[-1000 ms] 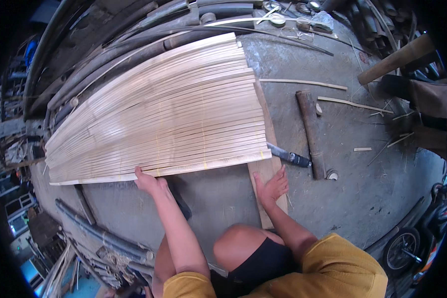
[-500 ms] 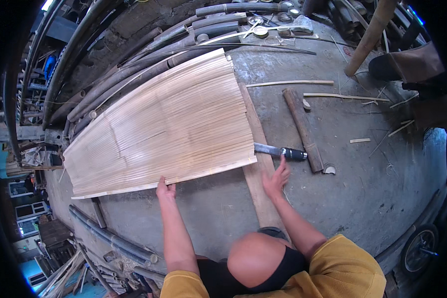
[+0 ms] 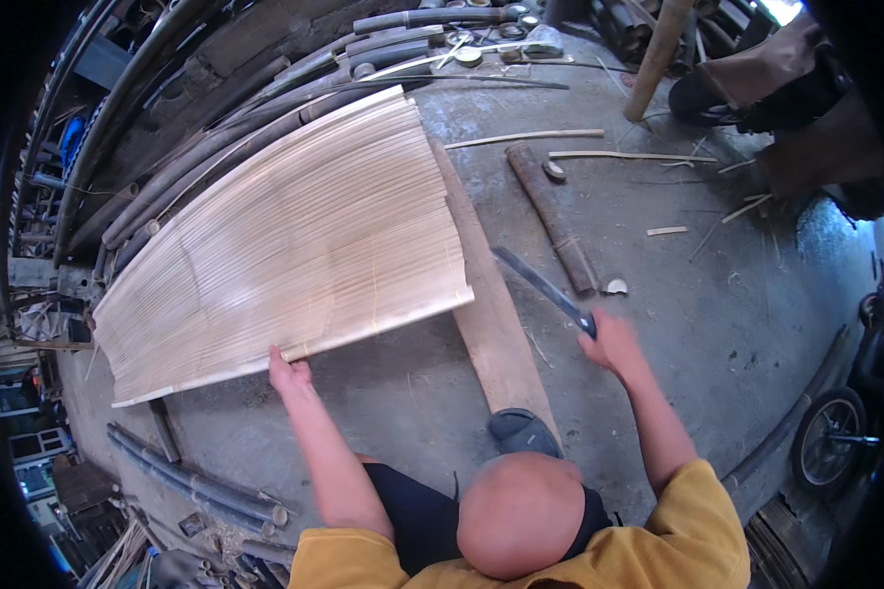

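A wide mat of pale split-bamboo slats (image 3: 295, 236) spreads across the left and middle, its right end over a flat wooden board (image 3: 496, 344). My left hand (image 3: 293, 375) is closed on the mat's near edge, thumb on top, with the fingers partly hidden beneath. To the right of the board, my right hand (image 3: 616, 346) grips the dark handle of a long-bladed knife (image 3: 543, 285). The blade points up and left, its tip close to the board and apart from the mat. My right fingers are slightly blurred.
Bamboo poles (image 3: 255, 147) lie beyond the mat; more poles (image 3: 196, 481) lie at the near left. A short dark bamboo length (image 3: 550, 218) and pale strips (image 3: 634, 155) rest on the concrete floor. A sandalled foot (image 3: 523, 432) stands on the board. A wheel (image 3: 835, 442) is at right.
My right hand, open beside the knife before, now holds it by the handle. The knife has come out from under the mat's right end and moved right. My left hand stays on the mat's edge.
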Motion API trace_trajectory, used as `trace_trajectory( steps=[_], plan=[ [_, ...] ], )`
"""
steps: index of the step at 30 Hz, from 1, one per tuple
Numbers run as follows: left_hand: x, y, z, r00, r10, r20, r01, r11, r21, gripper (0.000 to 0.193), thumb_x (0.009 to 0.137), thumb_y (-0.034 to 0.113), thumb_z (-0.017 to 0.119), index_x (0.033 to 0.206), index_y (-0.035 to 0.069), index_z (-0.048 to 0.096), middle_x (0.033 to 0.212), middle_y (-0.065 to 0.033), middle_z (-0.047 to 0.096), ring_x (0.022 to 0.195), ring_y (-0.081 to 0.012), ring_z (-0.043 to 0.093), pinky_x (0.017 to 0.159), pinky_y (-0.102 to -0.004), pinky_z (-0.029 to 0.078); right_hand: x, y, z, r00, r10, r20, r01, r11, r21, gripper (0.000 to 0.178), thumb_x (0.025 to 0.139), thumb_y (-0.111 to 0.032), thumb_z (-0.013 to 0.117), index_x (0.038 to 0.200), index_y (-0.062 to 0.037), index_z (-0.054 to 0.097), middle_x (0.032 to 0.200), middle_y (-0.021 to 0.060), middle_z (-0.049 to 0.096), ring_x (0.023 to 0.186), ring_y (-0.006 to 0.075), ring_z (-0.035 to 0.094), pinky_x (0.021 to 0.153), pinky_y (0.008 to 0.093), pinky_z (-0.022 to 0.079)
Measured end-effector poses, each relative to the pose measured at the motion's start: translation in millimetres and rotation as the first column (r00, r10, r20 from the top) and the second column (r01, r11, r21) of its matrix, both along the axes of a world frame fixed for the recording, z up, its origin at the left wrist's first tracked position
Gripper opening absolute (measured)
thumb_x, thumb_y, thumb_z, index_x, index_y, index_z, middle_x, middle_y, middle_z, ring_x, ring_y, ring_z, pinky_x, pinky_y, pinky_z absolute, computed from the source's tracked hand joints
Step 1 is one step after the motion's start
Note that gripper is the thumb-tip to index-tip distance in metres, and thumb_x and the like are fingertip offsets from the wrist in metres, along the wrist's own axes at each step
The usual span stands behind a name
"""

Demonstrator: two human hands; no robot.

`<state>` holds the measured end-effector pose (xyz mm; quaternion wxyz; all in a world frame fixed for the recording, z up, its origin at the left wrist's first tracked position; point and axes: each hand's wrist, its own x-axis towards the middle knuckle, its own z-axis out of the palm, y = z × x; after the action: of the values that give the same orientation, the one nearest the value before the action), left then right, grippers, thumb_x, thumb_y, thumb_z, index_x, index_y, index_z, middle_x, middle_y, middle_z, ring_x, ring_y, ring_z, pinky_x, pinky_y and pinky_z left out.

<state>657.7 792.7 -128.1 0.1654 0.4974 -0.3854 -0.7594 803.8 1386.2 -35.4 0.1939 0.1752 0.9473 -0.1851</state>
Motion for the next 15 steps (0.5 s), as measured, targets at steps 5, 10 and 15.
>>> trace_trajectory(
  steps=[5,10,15],
  plan=[
    [73,13,-106,0.982,0.048,0.183,-0.061,0.996,0.068,0.048,0.102,0.025,0.062,0.14,0.0,0.048,0.127,-0.0213,0.062,0.115,-0.0391,0.064,0.093,-0.0601,0.058,154,1,-18,0.924,-0.378,0.061,0.369,0.837,-0.405,0.032,0.085,-0.029,0.066,0.101,-0.0017,0.064,0.079,0.0156,0.068,0.072,0.0283,0.068,0.066,0.0427,0.054],
    [66,148,-26,0.842,0.11,0.528,0.135,0.905,-0.404,0.074,0.095,0.027,0.071,0.151,0.005,0.028,0.143,-0.027,0.04,0.127,-0.0402,0.052,0.102,-0.0536,0.051,187,-45,-24,0.744,-0.635,0.208,0.582,0.462,-0.669,0.034,0.094,-0.022,0.063,0.12,-0.0015,0.056,0.07,0.0042,0.059,0.061,0.0122,0.06,0.053,0.031,0.048],
    [119,292,64,0.655,-0.726,0.208,0.753,0.649,-0.104,0.085,0.098,0.031,0.07,0.161,0.008,0.018,0.134,-0.0203,0.056,0.119,-0.0292,0.057,0.103,-0.0383,0.046,111,-94,-37,0.812,-0.565,0.148,0.439,0.423,-0.793,0.044,0.103,-0.032,0.059,0.132,-0.0019,0.045,0.077,0.0034,0.057,0.061,0.0112,0.056,0.053,0.0283,0.048]
  ],
)
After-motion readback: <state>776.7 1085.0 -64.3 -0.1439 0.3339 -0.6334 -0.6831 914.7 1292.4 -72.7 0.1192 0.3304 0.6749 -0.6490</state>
